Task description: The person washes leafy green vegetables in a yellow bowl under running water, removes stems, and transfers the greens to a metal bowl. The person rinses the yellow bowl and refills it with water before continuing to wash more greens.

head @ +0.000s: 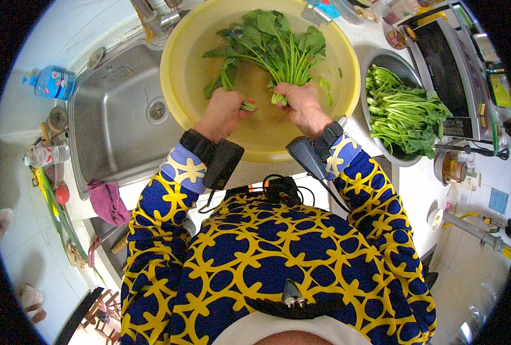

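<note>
A yellow plastic basin [173, 86] of cloudy water lies before me. Over its left part, my left hand [224, 110] grips a small bunch of leafy greens [227, 75] by the stems, the leaves trailing down at the water. My right hand [300, 103] holds a larger bunch of leafy greens [277, 43] by its pale stem ends; its leaves spread toward the far side of the basin. Loose leaf bits [324, 84] float at the right. A metal bowl [374, 58] to the right is heaped with more leafy greens [402, 112], their stems mostly side by side.
Left of the basin is a stainless steel sink [113, 116] with a purple cloth [108, 202] over its near edge. A faucet [165, 19] stands behind. Plastic bottles [55, 83] line the left side. A microwave oven [447, 73] and a glass jar [400, 36] are at the right.
</note>
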Demonstrator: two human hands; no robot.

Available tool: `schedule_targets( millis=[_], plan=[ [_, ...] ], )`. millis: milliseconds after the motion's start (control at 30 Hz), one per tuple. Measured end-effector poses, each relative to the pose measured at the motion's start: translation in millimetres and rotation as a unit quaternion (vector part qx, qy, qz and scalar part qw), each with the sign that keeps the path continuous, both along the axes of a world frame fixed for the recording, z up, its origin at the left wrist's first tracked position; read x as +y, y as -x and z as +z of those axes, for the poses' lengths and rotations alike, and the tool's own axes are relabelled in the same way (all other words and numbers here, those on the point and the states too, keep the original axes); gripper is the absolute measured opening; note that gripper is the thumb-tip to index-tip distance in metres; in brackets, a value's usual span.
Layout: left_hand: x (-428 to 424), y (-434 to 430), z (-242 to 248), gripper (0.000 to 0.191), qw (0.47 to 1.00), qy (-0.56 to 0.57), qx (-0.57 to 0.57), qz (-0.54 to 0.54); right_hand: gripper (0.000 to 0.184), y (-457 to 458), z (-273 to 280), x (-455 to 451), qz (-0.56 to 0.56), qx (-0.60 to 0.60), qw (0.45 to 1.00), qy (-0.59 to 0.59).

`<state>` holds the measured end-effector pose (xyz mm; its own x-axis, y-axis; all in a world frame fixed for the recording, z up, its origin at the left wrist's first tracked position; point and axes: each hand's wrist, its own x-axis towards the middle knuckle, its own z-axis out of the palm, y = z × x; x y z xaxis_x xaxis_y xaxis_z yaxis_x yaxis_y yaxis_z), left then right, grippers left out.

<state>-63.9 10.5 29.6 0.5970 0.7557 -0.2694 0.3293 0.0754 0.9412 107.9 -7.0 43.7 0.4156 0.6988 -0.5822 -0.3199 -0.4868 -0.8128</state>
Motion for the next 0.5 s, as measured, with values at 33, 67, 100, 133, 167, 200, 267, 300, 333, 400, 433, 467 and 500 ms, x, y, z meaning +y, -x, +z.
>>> schedule_targets(
  millis=[33,67,100,133,167,200,267,300,333,400,433,467,500],
  plan=[
    [-0.8,-0.3,-1.1,0.014,0.993,0.076,-0.084,0.025,0.021,0.5,0.8,-0.2,0.028,0.021,0.999,0.015],
    [-1.4,-3.7,-2.5,0.014,0.973,0.150,-0.167,0.048,0.023,0.1,1.7,-0.5,0.054,0.042,0.997,0.025],
    [-2.2,-5.2,-3.0,0.014,0.940,0.224,-0.249,0.071,0.024,1.1,2.9,-1.8,0.080,0.062,0.994,0.036],
    [-2.9,-7.7,-3.3,0.014,0.897,0.303,-0.306,0.104,0.024,1.4,4.0,-3.3,0.123,0.060,0.990,0.025],
    [-2.8,-9.1,-2.4,0.018,0.886,0.330,-0.309,0.099,0.024,2.5,5.1,-5.3,0.166,0.058,0.984,0.015],
    [-2.6,-11.1,-1.2,0.022,0.878,0.366,-0.291,0.102,0.025,3.1,5.8,-7.2,0.209,0.056,0.976,0.004],
    [-2.4,-15.0,2.3,0.029,0.868,0.407,-0.260,0.116,0.025,4.0,5.4,-10.3,0.266,0.038,0.963,0.007],
    [-3.0,-17.3,4.1,0.032,0.868,0.413,-0.247,0.126,0.025,3.7,4.2,-11.1,0.294,0.028,0.955,0.008],
    [-3.4,-18.0,6.3,0.035,0.866,0.412,-0.259,0.117,0.024,3.5,2.5,-11.5,0.305,0.030,0.952,0.011],
    [-4.7,-17.1,10.2,0.034,0.887,0.395,-0.213,0.108,0.022,2.1,-2.4,-11.2,0.323,0.038,0.945,0.010],
    [-4.8,-16.1,12.0,0.033,0.896,0.384,-0.202,0.093,0.022,1.1,-5.1,-10.8,0.331,0.013,0.943,0.000],
    [-4.7,-15.1,13.6,0.033,0.898,0.386,-0.196,0.080,0.022,0.2,-7.7,-10.0,0.335,-0.005,0.942,-0.016],
    [-4.6,-13.8,15.0,0.032,0.899,0.389,-0.190,0.067,0.022,-0.7,-9.9,-9.4,0.337,-0.022,0.941,-0.024]
  ],
)
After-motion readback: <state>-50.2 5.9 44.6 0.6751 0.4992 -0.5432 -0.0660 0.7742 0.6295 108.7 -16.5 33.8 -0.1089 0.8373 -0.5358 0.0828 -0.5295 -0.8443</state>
